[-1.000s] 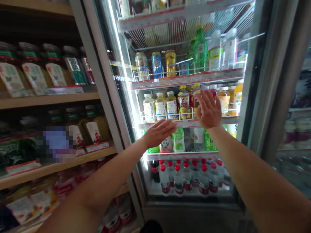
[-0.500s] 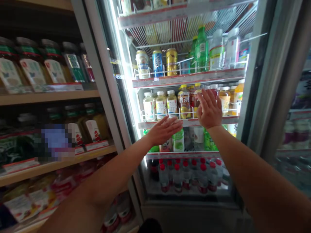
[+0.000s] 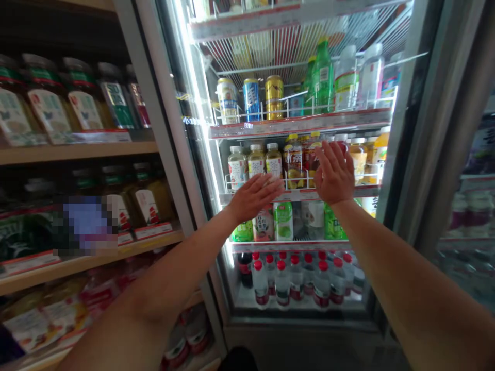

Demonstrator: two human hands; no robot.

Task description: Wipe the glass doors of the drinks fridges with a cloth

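Both arms reach out in front of a lit drinks fridge. My left hand (image 3: 257, 197), flat with its fingers stretched out, holds nothing; behind it is a row of pale-capped tea bottles (image 3: 256, 161) on a middle shelf. My right hand (image 3: 334, 174) is raised with its fingers extended and nothing in it. It covers part of the brown tea bottles with yellow caps (image 3: 294, 162) and is near a yellow drink bottle (image 3: 358, 158). Whether either hand touches a bottle or the glass cannot be made out. Below the left hand stands a green-and-white bottle (image 3: 284, 221).
Cans, among them a blue can (image 3: 251, 99), and a green bottle (image 3: 322, 77) stand on an upper shelf. Red-capped water bottles (image 3: 282, 283) fill the bottom. At left, a wooden shelf (image 3: 81, 154) carries more bottles. The fridge's metal frame (image 3: 436, 134) rises at right.
My left hand has moved slightly up and to the left, uncovering more of the bottles beneath it. My right hand stays almost where it was.
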